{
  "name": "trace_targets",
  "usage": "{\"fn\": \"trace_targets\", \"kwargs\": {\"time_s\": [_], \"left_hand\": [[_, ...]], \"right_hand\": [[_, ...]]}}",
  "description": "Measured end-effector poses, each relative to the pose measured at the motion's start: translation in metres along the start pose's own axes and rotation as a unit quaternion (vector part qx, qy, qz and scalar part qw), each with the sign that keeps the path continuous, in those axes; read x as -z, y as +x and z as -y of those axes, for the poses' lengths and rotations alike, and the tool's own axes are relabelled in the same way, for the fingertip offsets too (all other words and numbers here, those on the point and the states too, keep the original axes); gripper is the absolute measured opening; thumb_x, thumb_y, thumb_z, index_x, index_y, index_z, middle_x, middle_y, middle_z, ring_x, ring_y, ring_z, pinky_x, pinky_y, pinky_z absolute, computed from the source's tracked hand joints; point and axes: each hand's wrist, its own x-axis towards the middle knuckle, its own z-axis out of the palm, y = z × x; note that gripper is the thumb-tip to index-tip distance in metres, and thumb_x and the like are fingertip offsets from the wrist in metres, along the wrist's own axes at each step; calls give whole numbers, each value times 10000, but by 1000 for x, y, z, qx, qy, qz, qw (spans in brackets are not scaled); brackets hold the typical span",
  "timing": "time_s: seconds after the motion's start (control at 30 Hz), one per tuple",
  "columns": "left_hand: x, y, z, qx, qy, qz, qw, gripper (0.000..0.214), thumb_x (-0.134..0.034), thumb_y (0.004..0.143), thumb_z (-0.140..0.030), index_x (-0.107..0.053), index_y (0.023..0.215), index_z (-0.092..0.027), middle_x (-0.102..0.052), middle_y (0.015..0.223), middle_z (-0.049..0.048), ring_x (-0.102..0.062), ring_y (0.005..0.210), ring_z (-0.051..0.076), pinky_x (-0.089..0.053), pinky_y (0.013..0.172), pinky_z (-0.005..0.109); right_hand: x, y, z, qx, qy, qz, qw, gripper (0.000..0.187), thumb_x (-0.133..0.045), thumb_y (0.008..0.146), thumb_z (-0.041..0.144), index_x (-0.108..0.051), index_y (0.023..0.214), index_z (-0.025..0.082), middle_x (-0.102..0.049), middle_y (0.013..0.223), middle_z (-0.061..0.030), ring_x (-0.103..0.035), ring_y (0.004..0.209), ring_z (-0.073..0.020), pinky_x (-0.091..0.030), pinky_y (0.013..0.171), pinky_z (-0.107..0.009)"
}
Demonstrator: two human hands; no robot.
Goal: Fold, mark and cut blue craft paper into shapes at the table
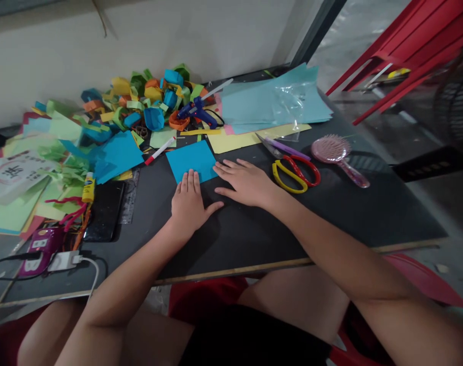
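A blue sheet of paper (193,156) lies flat on the dark table in front of me. My left hand (189,202) rests open, its fingertips on the paper's near edge and its thumb spread to the right. At the paper's right corner is my right hand (246,182), also open and palm down, with the fingers pointing left. Scissors (292,170) with red and yellow handles lie just right of that hand. A red-and-white marker (160,150) sits to the left of the sheet.
Folded paper pieces (151,101) and a blue glue gun (196,111) crowd the back. Light-blue sheets (269,104) lie back right, a hairbrush (336,152) at right. Leftward are a black phone (104,211), a glue stick (88,188) and a purple power strip (42,250).
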Motion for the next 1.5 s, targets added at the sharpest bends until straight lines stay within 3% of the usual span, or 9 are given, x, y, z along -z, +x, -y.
{"fn": "trace_targets", "kwargs": {"time_s": [0.17,0.27,0.63,0.87,1.0,1.13,1.27,1.37,1.5], "left_hand": [[-2,1,0,0,1,-12,1000,1020,-310,873,-757,-187,1529,15,-203,1603,215,-209,1499,309,-253,1204,401],[-3,1,0,-1,12,-12,1000,1024,-309,874,-756,-188,1525,26,-202,1602,217,-215,1497,310,-250,1205,403],[2,0,0,-6,32,-1,999,1014,-308,881,-746,-197,1520,33,-200,1598,233,-216,1496,317,-275,1193,412],[0,0,0,-4,20,-1,1000,1014,-306,882,-744,-183,1524,32,-187,1603,225,-196,1501,315,-250,1204,412],[3,1,-1,-5,16,17,1000,1028,-328,877,-744,-169,1524,39,-167,1607,223,-181,1504,322,-233,1212,418],[3,1,0,-6,14,16,1000,1004,-348,882,-729,-199,1521,30,-194,1601,223,-208,1498,320,-266,1197,417],[0,1,3,-16,20,-11,1000,984,-319,888,-731,-228,1517,20,-213,1596,213,-218,1496,312,-211,1217,440],[-3,0,3,-65,19,-39,997,916,-295,920,-689,-256,1513,9,-240,1596,183,-204,1504,271,-141,1241,401],[-4,-2,-1,-90,14,-54,994,831,-310,955,-612,-288,1501,14,-281,1582,189,-249,1490,273,-174,1236,380]], "right_hand": [[-4,2,7,-16,-17,-27,999,705,-309,966,526,-338,1514,84,-355,1557,-145,-337,1447,-316,-310,1176,-525],[-4,0,9,-17,-12,-11,1000,724,-312,966,541,-320,1519,74,-319,1572,-139,-309,1461,-308,-319,1177,-507],[-1,-8,1,10,-17,-30,999,655,-312,974,536,-386,1497,149,-400,1535,-108,-372,1430,-304,-339,1149,-535],[0,-11,23,-52,-64,-44,996,598,-344,989,394,-433,1447,19,-447,1491,-184,-421,1394,-334,-399,1106,-507],[1,-13,17,0,-36,-75,997,592,-363,988,440,-470,1435,67,-469,1490,-131,-376,1424,-325,-373,1137,-510],[-7,-7,14,68,19,-39,997,537,-325,1000,335,-434,1458,77,-413,1529,-105,-340,1450,-255,-321,1194,-447],[-8,-3,16,61,52,-10,997,537,-332,984,285,-412,1469,69,-384,1542,-118,-341,1450,-237,-330,1195,-426],[-4,-4,15,60,65,-5,996,537,-368,976,291,-418,1468,83,-397,1535,-123,-352,1443,-237,-331,1194,-425],[-3,-6,9,74,79,1,994,543,-389,973,299,-416,1470,80,-397,1533,-133,-352,1443,-247,-323,1196,-442]]}}
